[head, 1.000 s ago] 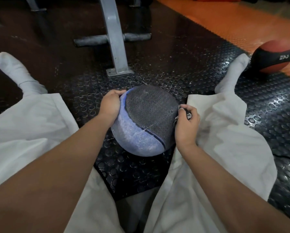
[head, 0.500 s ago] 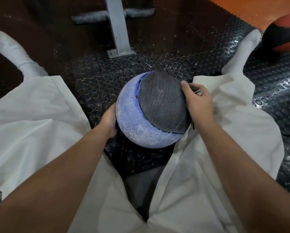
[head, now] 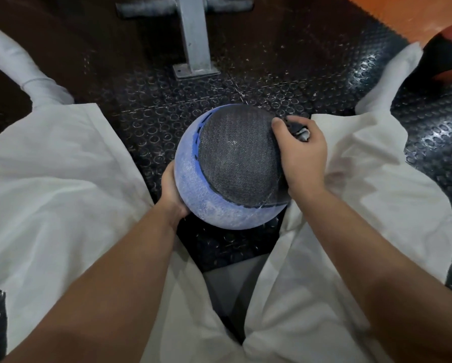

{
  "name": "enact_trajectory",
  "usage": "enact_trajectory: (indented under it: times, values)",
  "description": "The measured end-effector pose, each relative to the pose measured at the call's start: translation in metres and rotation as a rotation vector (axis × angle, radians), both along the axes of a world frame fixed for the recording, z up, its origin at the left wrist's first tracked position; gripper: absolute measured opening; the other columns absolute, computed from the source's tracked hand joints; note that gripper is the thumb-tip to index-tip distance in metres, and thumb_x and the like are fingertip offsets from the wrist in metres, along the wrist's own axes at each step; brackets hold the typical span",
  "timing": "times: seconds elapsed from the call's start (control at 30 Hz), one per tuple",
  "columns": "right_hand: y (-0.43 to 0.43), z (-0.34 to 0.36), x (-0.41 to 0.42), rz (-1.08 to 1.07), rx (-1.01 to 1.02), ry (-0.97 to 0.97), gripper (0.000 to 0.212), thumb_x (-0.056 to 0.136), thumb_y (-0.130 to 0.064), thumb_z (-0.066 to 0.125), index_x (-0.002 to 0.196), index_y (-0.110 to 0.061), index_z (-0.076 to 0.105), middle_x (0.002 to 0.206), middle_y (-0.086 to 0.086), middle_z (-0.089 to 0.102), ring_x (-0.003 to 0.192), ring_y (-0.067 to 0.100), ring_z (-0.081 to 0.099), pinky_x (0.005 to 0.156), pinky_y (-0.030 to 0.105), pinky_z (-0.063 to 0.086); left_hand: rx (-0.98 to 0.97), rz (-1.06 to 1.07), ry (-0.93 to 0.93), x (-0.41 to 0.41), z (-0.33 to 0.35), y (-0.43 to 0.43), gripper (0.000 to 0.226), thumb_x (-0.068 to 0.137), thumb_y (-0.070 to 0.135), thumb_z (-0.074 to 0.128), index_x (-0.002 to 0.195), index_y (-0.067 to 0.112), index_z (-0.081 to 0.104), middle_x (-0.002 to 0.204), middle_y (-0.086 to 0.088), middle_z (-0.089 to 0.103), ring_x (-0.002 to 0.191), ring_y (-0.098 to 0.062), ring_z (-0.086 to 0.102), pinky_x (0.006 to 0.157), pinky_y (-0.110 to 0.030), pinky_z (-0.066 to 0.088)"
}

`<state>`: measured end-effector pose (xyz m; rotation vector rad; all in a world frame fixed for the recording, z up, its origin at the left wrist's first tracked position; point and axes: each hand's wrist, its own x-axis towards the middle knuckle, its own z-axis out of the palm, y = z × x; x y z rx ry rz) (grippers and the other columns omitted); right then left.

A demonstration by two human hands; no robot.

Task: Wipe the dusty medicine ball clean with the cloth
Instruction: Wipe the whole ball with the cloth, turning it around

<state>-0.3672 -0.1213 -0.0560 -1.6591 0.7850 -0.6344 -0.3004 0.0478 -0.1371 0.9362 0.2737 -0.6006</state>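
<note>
The medicine ball (head: 219,195) sits between my outstretched legs over the black studded floor (head: 151,121); I cannot tell whether it rests on it. My left hand (head: 171,189) cups its lower left side, curved round it. My right hand (head: 303,158) clutches the bunched cloth (head: 299,131) against the ball's upper right, thumb on the dark panel. I judge I'm mid-wipe. The blue panel looks chalky, so next I should drag the cloth across it while the left hand steadies.
</note>
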Motion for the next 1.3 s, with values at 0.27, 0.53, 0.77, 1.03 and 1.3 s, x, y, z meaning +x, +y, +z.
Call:
enact_trajectory:
  times: [0.27,0.53,0.77,1.03,1.3]
  values:
    - [0.000,-0.037,-0.009,-0.261,0.320,-0.242,0.011,0.084,-0.020,0.061,0.083,-0.030,0.064,0.074,-0.009,0.059,0.065,0.001,0.052,0.069,0.021,0.043,0.104,-0.085,-0.145,0.028,0.026,0.005,0.047,0.101,0.043,0.035,0.090,0.020,0.076,0.093,-0.004,0.074,0.082,-0.019,0.071,0.080,-0.036,0.050]
    - [-0.040,-0.045,0.000,-0.165,0.577,-0.187,0.022,0.069,-0.031,0.060,0.083,-0.015,0.065,0.074,0.001,0.056,0.070,0.013,0.051,0.066,0.027,0.040,0.343,-0.086,-0.192,0.018,0.038,0.001,0.051,0.100,0.047,0.039,0.079,0.018,0.075,0.079,0.000,0.075,0.070,-0.015,0.071,0.062,-0.025,0.052]
    - [-0.067,-0.048,0.009,0.005,0.658,0.047,0.040,0.058,-0.043,0.062,0.088,-0.018,0.068,0.089,0.010,0.066,0.085,0.024,0.062,0.077,0.038,0.050,0.268,-0.018,-0.005,-0.013,0.006,-0.021,0.039,0.104,0.027,0.037,0.090,0.013,0.071,0.092,-0.004,0.074,0.084,-0.023,0.071,0.057,-0.025,0.055]
    - [-0.048,-0.055,-0.005,-0.025,0.731,-0.139,0.017,0.075,-0.031,0.057,0.069,-0.016,0.056,0.076,0.009,0.057,0.078,0.025,0.055,0.070,0.037,0.043,-0.031,0.119,0.130,-0.015,-0.009,-0.030,0.051,0.100,0.039,0.037,0.085,0.015,0.079,0.091,-0.008,0.075,0.073,-0.025,0.073,0.056,-0.035,0.059]
    - [-0.024,-0.065,0.001,0.015,0.923,-0.120,0.036,0.071,-0.042,0.060,0.098,-0.017,0.059,0.097,0.014,0.061,0.090,0.026,0.059,0.081,0.034,0.049,0.085,0.129,-0.030,0.007,0.012,-0.002,0.064,0.102,0.030,0.032,0.058,0.018,0.077,0.071,-0.002,0.074,0.064,-0.016,0.071,0.062,-0.028,0.054]
